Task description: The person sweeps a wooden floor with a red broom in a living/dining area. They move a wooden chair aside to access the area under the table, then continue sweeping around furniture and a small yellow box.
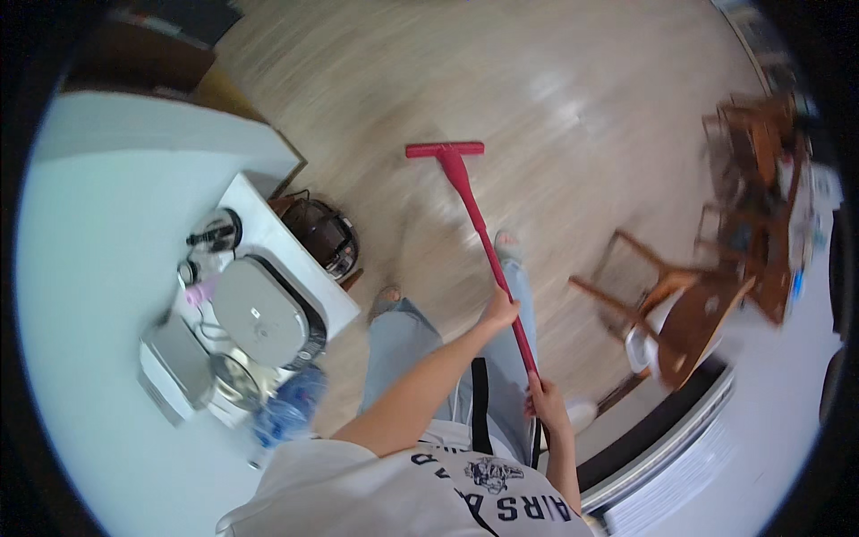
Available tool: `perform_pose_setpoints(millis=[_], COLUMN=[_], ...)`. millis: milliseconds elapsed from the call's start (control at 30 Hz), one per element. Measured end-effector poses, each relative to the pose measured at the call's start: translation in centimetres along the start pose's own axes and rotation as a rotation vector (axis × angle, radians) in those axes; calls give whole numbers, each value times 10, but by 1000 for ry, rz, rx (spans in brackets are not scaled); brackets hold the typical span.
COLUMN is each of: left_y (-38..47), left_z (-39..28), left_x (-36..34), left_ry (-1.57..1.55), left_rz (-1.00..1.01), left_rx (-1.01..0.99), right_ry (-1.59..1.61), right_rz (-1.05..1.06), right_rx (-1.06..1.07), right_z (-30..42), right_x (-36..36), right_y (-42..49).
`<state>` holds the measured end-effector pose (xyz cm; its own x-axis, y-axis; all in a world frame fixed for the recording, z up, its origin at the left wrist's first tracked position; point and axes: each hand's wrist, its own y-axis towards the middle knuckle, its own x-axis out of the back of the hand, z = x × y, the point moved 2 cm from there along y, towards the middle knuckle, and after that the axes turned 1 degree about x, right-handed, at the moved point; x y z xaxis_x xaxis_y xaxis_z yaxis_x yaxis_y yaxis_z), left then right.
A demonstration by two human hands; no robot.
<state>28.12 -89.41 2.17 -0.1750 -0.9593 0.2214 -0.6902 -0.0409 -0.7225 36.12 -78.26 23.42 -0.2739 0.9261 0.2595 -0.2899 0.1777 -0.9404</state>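
Observation:
A red long-handled floor tool [473,208] with a narrow T-shaped head slants up and away from my body. Its head lies against the wood-look floor ahead of my feet; whether it carries a sponge or a blade cannot be told. My left hand [500,310] wraps the pole around its middle. Lower down, close to my waist, my right hand [547,405] grips the same pole near its end. My feet stand apart, on either side of the tool's line.
At left, a white cabinet top [339,305] holds a grey-lidded appliance [258,312], a glass kettle [218,230] and other items. Beside it are a dark appliance [321,236] and a blue plastic bottle [295,399]. A wooden chair [698,329] stands at right near a cluttered table.

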Motion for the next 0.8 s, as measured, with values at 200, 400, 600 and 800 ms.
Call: perform_pose_setpoints(millis=[200,400,600,800], left_y=[-24,-144,-283,-318], left_z=[144,152,247,307], left_x=[74,107,103,113], left_ry=[386,427,540,572], left_rz=[200,484,626,438], left_rx=[-88,305,296,247], right_ry=[-68,-286,-416,-204], right_rz=[-25,-207,-163,-216], right_rx=[158,53,-151,45], right_z=[-85,-148,-236,-286], right_x=[-179,-235,-275,-299], right_y=[-18,-101,-204,-223])
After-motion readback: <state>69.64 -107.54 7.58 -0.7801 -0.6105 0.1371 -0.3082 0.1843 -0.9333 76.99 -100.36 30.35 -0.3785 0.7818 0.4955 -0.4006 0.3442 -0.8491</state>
